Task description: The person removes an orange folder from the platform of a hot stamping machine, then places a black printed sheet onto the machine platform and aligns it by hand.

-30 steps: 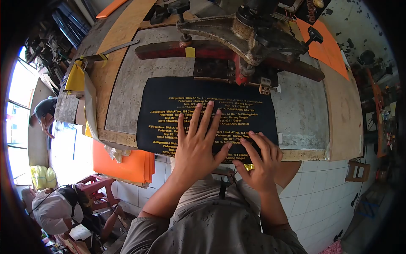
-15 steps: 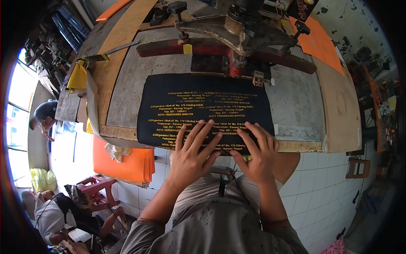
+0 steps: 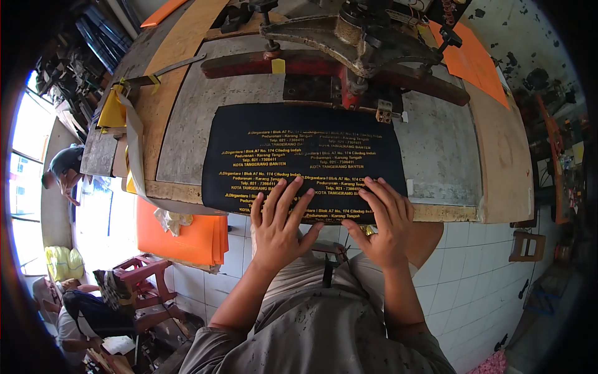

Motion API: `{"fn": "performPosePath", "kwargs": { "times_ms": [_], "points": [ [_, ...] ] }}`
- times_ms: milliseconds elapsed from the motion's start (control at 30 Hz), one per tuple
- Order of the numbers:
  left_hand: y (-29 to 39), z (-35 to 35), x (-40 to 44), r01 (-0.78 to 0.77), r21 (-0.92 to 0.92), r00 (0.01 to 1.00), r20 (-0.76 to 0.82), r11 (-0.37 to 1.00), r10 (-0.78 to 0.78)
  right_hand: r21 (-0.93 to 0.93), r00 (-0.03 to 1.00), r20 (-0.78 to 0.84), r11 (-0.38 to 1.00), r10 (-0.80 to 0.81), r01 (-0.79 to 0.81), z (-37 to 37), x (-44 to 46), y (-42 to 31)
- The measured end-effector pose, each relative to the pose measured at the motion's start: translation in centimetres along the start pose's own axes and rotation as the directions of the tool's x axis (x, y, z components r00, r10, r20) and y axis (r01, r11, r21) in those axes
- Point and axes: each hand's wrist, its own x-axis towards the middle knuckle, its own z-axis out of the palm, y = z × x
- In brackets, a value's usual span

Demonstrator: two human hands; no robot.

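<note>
A black sheet (image 3: 249,137) printed with rows of yellow address text lies across the front of the worktable, its far edge beside the metal press block. My left hand (image 3: 280,224) rests flat on its near edge, left of centre, fingers spread. On the near right corner lies my right hand (image 3: 384,227), also with fingers apart. Both thumbs point inward along the front edge. Neither hand grips anything.
Over the table hangs a press with a red bar (image 3: 299,64). Orange sheets stand at the right (image 3: 467,59) and below the table's left side (image 3: 180,240). A yellow-wrapped bracket (image 3: 115,109) sits at the left edge. Two people are at far left.
My left hand has drawn back toward the sheet's near edge, uncovering more print. The sheet has shifted slightly away from me. The person at lower left has changed posture.
</note>
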Motion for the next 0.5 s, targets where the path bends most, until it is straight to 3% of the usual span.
{"fn": "performPosePath", "kwargs": {
  "times_ms": [500],
  "points": [
    [-0.14, 0.35, -0.15, 0.012, 0.008, 1.000, -0.015, 1.000, -0.012, -0.030, 1.000, 0.005, 1.000, 0.006, -0.006, 0.02, 0.01, -0.21]
  ]
}}
